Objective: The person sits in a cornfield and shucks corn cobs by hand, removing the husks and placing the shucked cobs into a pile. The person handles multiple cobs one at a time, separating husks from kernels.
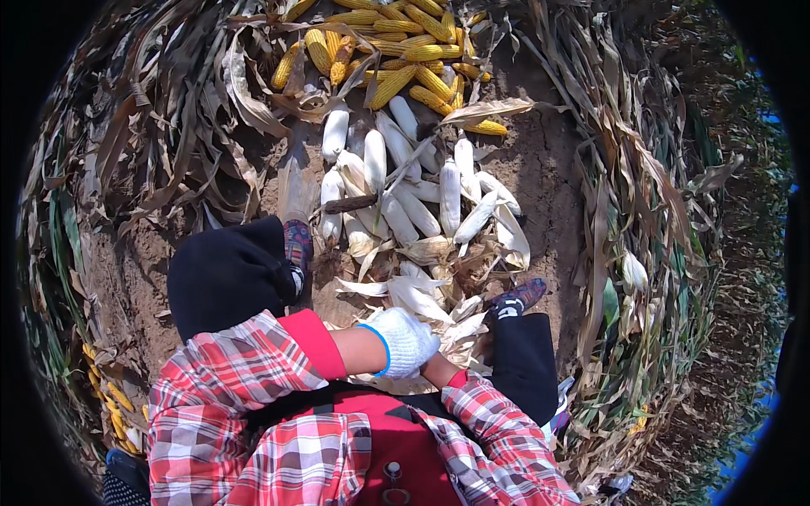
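My left hand (400,341), in a white knitted glove with a blue cuff edge, is closed low in front of my body; what it grips, if anything, is hidden. My right hand (436,369) meets it from the other side. Only its wrist end shows, and the glove covers its fingers. Just beyond both hands lie loose pale corn husks (418,297). Further out is a heap of corn ears in whitish husks (411,208). Bare yellow corn cobs (394,84) are piled at the far end.
Dry corn stalks (624,160) line the right side, and more dry leaves (143,126) cover the left. A dark brown stick-like piece (350,203) lies across the white ears. My shoes (520,295) flank the husks on bare soil. More yellow cobs (118,409) lie at the lower left.
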Tool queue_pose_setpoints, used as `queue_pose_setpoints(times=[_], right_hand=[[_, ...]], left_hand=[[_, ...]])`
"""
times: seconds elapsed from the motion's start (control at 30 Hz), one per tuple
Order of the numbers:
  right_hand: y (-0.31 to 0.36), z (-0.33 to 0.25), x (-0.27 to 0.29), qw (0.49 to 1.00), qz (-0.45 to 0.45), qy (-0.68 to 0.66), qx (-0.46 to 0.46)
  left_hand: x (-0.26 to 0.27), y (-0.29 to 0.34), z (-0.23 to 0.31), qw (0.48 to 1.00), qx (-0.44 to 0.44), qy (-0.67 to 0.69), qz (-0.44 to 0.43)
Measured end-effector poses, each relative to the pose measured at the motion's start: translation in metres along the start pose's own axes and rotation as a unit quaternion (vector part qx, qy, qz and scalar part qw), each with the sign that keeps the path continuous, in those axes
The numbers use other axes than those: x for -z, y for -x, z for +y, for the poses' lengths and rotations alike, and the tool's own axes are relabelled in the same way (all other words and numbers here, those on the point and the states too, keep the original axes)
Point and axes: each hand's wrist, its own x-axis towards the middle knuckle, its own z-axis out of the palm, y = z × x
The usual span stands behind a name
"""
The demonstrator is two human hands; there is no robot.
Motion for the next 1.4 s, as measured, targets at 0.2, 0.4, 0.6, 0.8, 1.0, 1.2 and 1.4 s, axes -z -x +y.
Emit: queue_pose_setpoints(times=[0.2,0.4,0.6,0.8,1.0,1.2,1.4], right_hand=[[0.036,-0.08,0.121,0.981,0.174,0.08,0.04],[-0.024,-0.05,0.17,0.954,0.29,0.064,-0.035],[-0.07,-0.031,0.04,0.949,0.314,0.038,-0.014],[-0.055,-0.019,-0.042,0.984,-0.067,-0.164,0.025],[-0.035,-0.04,0.054,0.896,0.38,-0.225,-0.053],[-0.049,-0.021,0.101,0.825,0.492,-0.213,-0.179],[-0.05,-0.013,0.04,0.87,0.296,-0.201,-0.339]], left_hand=[[-0.028,0.008,0.012,0.999,0.015,0.044,0.014],[-0.018,0.012,0.016,1.0,-0.013,0.005,-0.013],[-0.012,0.019,0.015,1.0,-0.022,-0.003,0.019],[-0.025,0.017,0.015,1.0,0.004,0.004,0.008],[-0.002,0.013,0.017,0.999,-0.007,-0.003,-0.043],[-0.011,0.013,0.014,1.0,-0.012,-0.008,0.005],[-0.004,0.01,0.014,0.999,0.022,0.013,-0.03]])
